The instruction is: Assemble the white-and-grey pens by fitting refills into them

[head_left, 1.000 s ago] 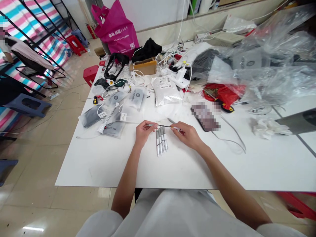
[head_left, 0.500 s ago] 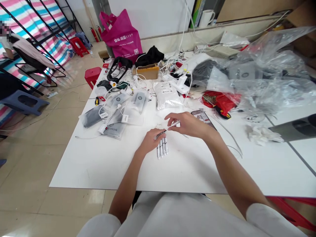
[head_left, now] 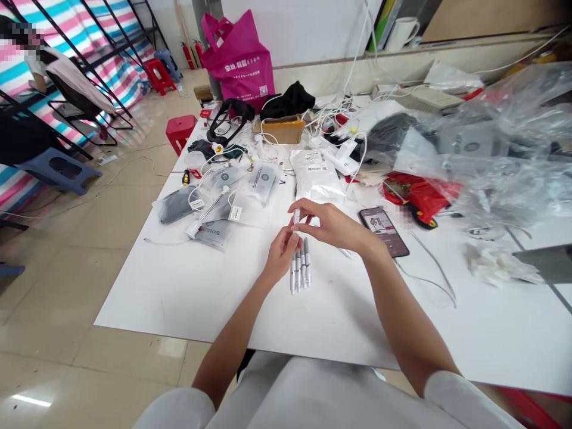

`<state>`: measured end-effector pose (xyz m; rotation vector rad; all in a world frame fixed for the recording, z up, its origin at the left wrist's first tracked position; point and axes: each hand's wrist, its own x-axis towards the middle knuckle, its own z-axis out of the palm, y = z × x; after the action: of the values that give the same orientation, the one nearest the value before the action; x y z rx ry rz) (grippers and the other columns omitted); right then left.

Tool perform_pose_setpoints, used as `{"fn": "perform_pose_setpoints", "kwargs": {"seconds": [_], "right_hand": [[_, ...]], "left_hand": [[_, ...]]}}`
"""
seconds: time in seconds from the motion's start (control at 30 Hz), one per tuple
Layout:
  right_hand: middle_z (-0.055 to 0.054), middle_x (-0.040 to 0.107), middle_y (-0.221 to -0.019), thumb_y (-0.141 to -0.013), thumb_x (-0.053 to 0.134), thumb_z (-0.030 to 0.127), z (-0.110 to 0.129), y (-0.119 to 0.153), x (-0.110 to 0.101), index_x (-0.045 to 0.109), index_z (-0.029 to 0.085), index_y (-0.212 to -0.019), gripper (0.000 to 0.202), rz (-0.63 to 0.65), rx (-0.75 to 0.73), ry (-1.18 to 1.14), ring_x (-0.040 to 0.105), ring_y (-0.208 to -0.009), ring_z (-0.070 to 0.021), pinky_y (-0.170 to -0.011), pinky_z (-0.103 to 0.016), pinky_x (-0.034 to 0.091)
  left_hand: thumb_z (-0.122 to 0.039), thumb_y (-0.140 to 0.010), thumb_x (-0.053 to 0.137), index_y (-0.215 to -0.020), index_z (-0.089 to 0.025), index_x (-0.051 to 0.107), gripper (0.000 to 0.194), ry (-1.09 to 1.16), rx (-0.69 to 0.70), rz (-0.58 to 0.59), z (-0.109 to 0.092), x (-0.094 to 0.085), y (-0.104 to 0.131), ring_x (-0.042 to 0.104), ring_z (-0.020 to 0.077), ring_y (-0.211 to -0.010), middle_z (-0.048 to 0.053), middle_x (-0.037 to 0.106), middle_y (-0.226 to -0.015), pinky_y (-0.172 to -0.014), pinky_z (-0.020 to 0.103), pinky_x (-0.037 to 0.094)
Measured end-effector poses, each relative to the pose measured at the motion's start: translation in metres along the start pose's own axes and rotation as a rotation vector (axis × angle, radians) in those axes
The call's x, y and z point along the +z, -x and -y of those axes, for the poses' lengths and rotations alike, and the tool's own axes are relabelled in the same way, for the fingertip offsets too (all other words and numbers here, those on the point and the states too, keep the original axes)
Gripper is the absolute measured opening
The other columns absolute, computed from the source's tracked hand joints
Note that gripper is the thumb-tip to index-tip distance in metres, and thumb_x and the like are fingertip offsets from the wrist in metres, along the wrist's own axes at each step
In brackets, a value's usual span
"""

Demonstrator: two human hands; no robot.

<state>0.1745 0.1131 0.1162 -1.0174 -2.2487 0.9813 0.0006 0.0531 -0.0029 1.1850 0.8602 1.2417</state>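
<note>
Several slim silver-and-white pens (head_left: 301, 266) lie side by side on the white table (head_left: 179, 298), just below my hands. My left hand (head_left: 281, 253) is closed in a pinch round the lower part of a pen. Above it, my right hand (head_left: 328, 223) grips the white upper end (head_left: 296, 215) of that pen between thumb and fingers. The pen stands roughly upright, its lower part mostly hidden by my fingers. Another thin white item (head_left: 345, 252) lies partly behind my right hand.
A phone (head_left: 384, 231) lies right of my hands. Frosted pouches (head_left: 214, 233) and cables are at the left, a white parcel (head_left: 316, 173) ahead, a red bag (head_left: 422, 193) and clear plastic (head_left: 513, 149) at the right. A person sits (head_left: 38, 68) far left.
My hands have come together: the white piece in my right hand now meets the pen in my left, which has turned more upright. The view has shifted slightly, showing more of the phone.
</note>
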Motion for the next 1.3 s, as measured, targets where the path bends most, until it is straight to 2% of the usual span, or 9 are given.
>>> {"fn": "perform_pose_setpoints", "kwargs": {"seconds": [0.13, 0.23, 0.43, 0.6, 0.73, 0.93, 1.07, 1.3], "right_hand": [[-0.003, 0.08, -0.104, -0.101, 0.067, 0.042, -0.002, 0.002, -0.003, 0.067, 0.029, -0.125, 0.028, -0.014, 0.009, -0.046, 0.075, -0.093, -0.0239, -0.09, -0.039, 0.058], [-0.003, 0.081, -0.105, -0.102, 0.067, 0.044, -0.003, 0.005, -0.006, 0.064, 0.029, -0.129, 0.032, -0.038, 0.024, -0.089, 0.077, -0.094, -0.0241, -0.092, -0.039, 0.059], [-0.004, 0.082, -0.11, -0.103, 0.068, 0.048, -0.003, 0.008, -0.011, 0.058, 0.029, -0.133, 0.037, -0.142, 0.023, -0.113, 0.078, -0.099, -0.0259, -0.093, -0.041, 0.06], [-0.005, 0.082, -0.107, -0.103, 0.066, 0.053, -0.002, 0.008, -0.011, 0.055, 0.03, -0.129, 0.037, -0.118, 0.033, -0.083, 0.077, -0.095, -0.0261, -0.085, -0.04, 0.059], [-0.005, 0.083, -0.107, -0.103, 0.067, 0.051, 0.002, 0.009, -0.011, 0.053, 0.029, -0.122, 0.032, -0.089, 0.027, -0.076, 0.077, -0.093, -0.0248, -0.083, -0.037, 0.059], [-0.004, 0.079, -0.116, -0.103, 0.067, 0.045, 0.006, 0.011, -0.011, 0.061, 0.031, -0.126, 0.027, -0.093, -0.005, -0.077, 0.078, -0.1, -0.0246, -0.091, -0.038, 0.06], [-0.004, 0.079, -0.116, -0.104, 0.067, 0.045, 0.008, 0.012, -0.01, 0.06, 0.031, -0.129, 0.03, -0.094, -0.013, -0.101, 0.079, -0.104, -0.0258, -0.096, -0.039, 0.06], [-0.005, 0.08, -0.115, -0.104, 0.066, 0.05, 0.012, 0.014, -0.013, 0.056, 0.03, -0.13, 0.034, -0.099, 0.006, -0.118, 0.079, -0.107, -0.027, -0.086, -0.036, 0.061]], "left_hand": [[-0.064, -0.102, 0.066, -0.113, -0.019, 0.068, 0.047, 0.009, -0.064, -0.052, -0.001, -0.001, -0.001, 0.053, 0.0118, -0.071, -0.001, 0.058, -0.077, -0.068, 0.026, 0.044], [-0.064, -0.1, 0.069, -0.113, -0.017, 0.072, 0.048, -0.018, -0.069, -0.078, -0.001, -0.002, -0.002, 0.047, 0.0105, -0.065, -0.003, 0.052, -0.069, -0.061, 0.025, 0.038], [-0.066, -0.099, 0.069, -0.127, -0.016, 0.074, 0.057, 0.022, -0.112, -0.045, -0.003, -0.001, -0.003, 0.042, 0.0103, -0.061, -0.003, 0.053, -0.067, -0.055, 0.026, 0.032], [-0.065, -0.099, 0.07, -0.129, -0.018, 0.069, 0.056, 0.041, -0.11, 0.013, -0.008, 0.0, -0.002, 0.039, 0.0085, -0.056, -0.001, 0.063, -0.075, -0.055, 0.028, 0.032], [-0.066, -0.098, 0.07, -0.125, -0.02, 0.064, 0.053, 0.054, -0.099, 0.059, -0.008, 0.001, -0.001, 0.04, 0.0076, -0.054, 0.0, 0.066, -0.08, -0.055, 0.028, 0.033], [-0.072, -0.096, 0.069, -0.119, -0.02, 0.061, 0.058, 0.041, -0.121, 0.009, -0.006, 0.002, -0.002, 0.04, 0.0079, -0.054, -0.004, 0.062, -0.069, -0.054, 0.026, 0.032], [-0.073, -0.093, 0.072, -0.117, -0.02, 0.063, 0.059, 0.059, -0.136, -0.027, -0.006, 0.002, -0.003, 0.044, 0.0087, -0.055, -0.005, 0.059, -0.064, -0.053, 0.025, 0.032], [-0.07, -0.093, 0.075, -0.12, -0.021, 0.066, 0.056, 0.089, -0.15, -0.019, -0.007, 0.0, -0.002, 0.045, 0.0082, -0.054, -0.004, 0.061, -0.066, -0.052, 0.024, 0.032]]}}
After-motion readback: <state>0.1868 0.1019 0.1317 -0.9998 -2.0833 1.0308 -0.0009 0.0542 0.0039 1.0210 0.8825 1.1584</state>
